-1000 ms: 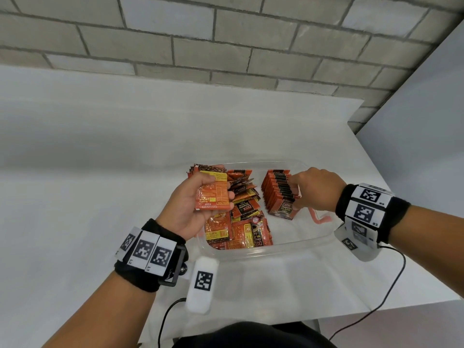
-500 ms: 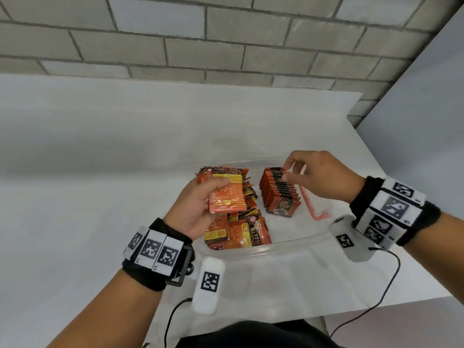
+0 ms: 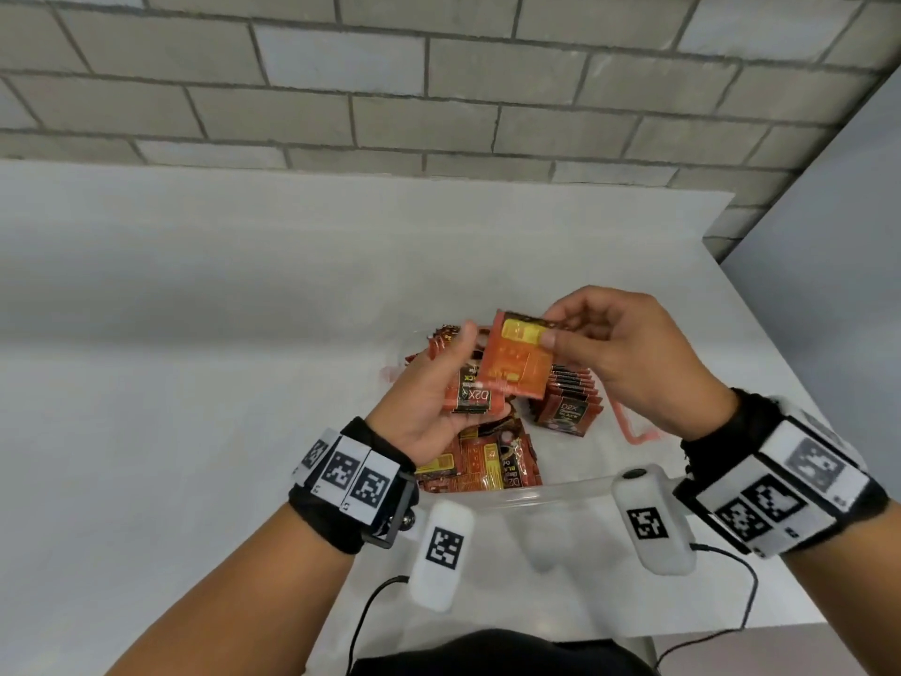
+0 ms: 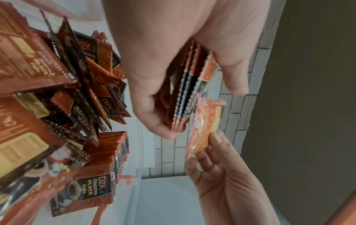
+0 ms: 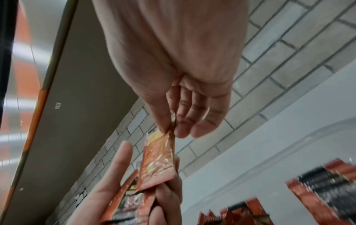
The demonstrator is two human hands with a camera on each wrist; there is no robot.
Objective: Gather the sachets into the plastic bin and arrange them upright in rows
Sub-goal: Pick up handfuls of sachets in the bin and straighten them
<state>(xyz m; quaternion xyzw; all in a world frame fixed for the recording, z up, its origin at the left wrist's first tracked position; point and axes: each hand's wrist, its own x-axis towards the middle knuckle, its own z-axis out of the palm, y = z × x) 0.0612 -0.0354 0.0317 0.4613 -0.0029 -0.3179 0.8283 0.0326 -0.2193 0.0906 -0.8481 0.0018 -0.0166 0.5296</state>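
Note:
Above the clear plastic bin (image 3: 560,490) my left hand (image 3: 429,397) holds a small stack of orange-and-black sachets (image 3: 470,397) in its curled fingers; the stack's edges show in the left wrist view (image 4: 183,97). My right hand (image 3: 619,344) pinches one orange sachet (image 3: 517,363) by its top edge between thumb and fingers, just over that stack (image 5: 158,161). Inside the bin, a row of upright sachets (image 3: 568,397) stands at the right and a loose heap of sachets (image 3: 480,465) lies at the near left (image 4: 48,106).
The bin sits on a white table (image 3: 195,383) against a grey brick wall (image 3: 439,80). A pink strip (image 3: 634,431) lies in the bin's right part. The table's right edge (image 3: 780,363) is close to my right wrist. Cables hang off the near edge.
My right hand left the upright row, rose to the left and took one sachet off the stack in my left hand. My left hand lifted slightly with the rest of its stack.

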